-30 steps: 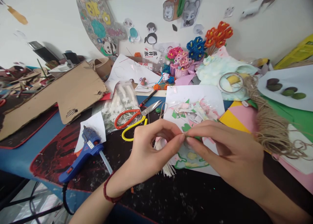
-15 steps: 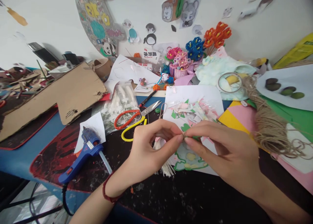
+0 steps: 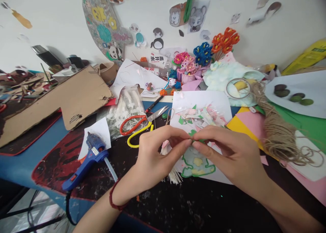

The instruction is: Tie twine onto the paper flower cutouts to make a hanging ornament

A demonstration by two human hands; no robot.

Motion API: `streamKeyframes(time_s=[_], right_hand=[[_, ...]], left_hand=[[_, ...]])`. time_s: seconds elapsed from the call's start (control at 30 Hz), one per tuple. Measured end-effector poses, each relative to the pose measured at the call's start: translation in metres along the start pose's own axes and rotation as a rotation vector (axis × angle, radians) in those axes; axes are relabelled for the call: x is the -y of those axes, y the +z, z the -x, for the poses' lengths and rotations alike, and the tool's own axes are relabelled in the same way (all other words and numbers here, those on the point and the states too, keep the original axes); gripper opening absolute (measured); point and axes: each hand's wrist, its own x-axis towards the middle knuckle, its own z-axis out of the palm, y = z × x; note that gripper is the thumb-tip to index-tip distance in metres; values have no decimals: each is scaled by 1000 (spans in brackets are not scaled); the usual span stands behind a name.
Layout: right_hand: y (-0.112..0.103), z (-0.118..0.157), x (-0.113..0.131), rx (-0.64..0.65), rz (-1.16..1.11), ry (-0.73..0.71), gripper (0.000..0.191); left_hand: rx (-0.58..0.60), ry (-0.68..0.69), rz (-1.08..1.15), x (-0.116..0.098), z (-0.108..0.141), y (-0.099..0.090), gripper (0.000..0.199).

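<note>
My left hand (image 3: 159,151), with a dark red cord bracelet on its wrist, pinches thumb and forefinger together above the white sheet (image 3: 175,100). The fingertips of my right hand (image 3: 229,151) are pinched too and meet the left ones. What they hold is too small and covered to make out. Below them lies a green-edged, pale clear piece (image 3: 198,163) with a yellow patch. A white tassel (image 3: 174,173) shows partly behind my left hand, and a thin twine loop (image 3: 172,115) rises above it. Green and pink paper scraps (image 3: 201,114) lie on the sheet beyond my fingers.
Left of my hands are scissors (image 3: 142,124) with red and yellow handles and a blue hot glue gun (image 3: 93,155) on white paper. Cut cardboard (image 3: 78,94) lies farther left. A twine bundle (image 3: 282,134) rests at right. Beaded flowers (image 3: 187,65) stand against the wall.
Both hands remain pinched together in nearly the same place. My right hand has turned slightly inward, showing more of the pink and yellow paper beside it. The view has shifted slightly.
</note>
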Motion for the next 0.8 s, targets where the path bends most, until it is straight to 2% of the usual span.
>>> streamKeyframes(time_s=[0.1, 0.2, 0.4, 0.6, 0.8], right_hand=[[-1, 0, 0, 10, -10, 34, 7], [-1, -1, -1, 20, -43, 60, 9], [-2, -2, -2, 36, -72, 128, 5], [-3, -4, -3, 67, -82, 172, 10], [-3, -7, -2, 81, -92, 157, 12]], left_hand=[[-28, 29, -55, -1, -1, 0, 2], [-16, -15, -50, -2, -1, 0, 2], [69, -158, 98, -2, -1, -1, 10], [128, -271, 222, -1, -4, -3, 17], [153, -320, 339, -1, -6, -5, 14]])
